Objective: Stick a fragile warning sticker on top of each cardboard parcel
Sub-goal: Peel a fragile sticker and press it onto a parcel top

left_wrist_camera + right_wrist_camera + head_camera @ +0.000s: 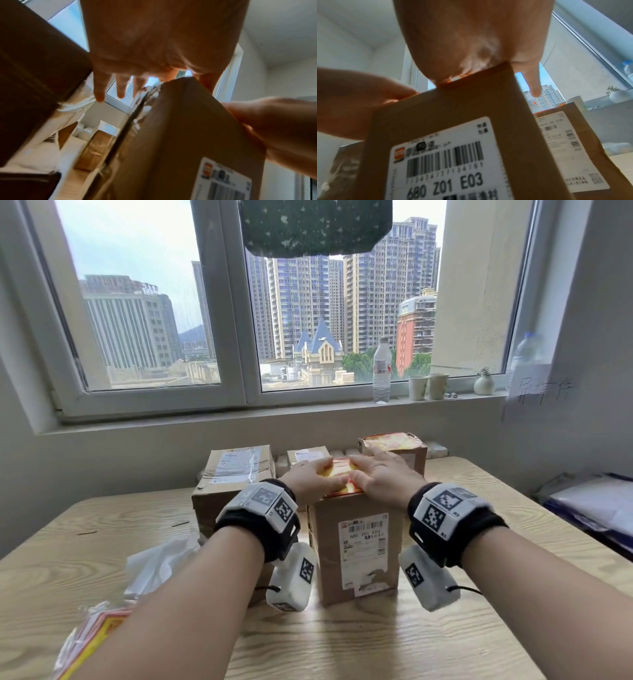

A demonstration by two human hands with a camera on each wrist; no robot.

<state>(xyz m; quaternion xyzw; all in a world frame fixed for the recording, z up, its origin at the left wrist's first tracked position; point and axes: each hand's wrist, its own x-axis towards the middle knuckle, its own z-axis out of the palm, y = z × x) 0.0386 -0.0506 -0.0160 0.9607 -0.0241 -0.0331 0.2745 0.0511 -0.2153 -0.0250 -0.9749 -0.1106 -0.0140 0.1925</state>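
Observation:
A tall cardboard parcel (356, 546) with a white barcode label stands upright at the table's middle. A red and yellow sticker (337, 472) lies on its top. My left hand (313, 477) and right hand (376, 474) lie flat on that sticker, fingers straight, pressing it down side by side. The right wrist view shows the parcel (453, 135) from below, with my right palm (471, 47) over its top edge. A parcel (397, 448) behind on the right carries a sticker on top. Two plain-topped parcels (233, 470) (308, 455) stand behind on the left.
A stack of red and yellow stickers in plastic wrap (92, 642) lies at the table's near left, beside crumpled white backing paper (161, 563). A water bottle (381, 369), two paper cups (428, 386) and a small vase (483, 383) stand on the windowsill. Folders (592, 508) lie at the right.

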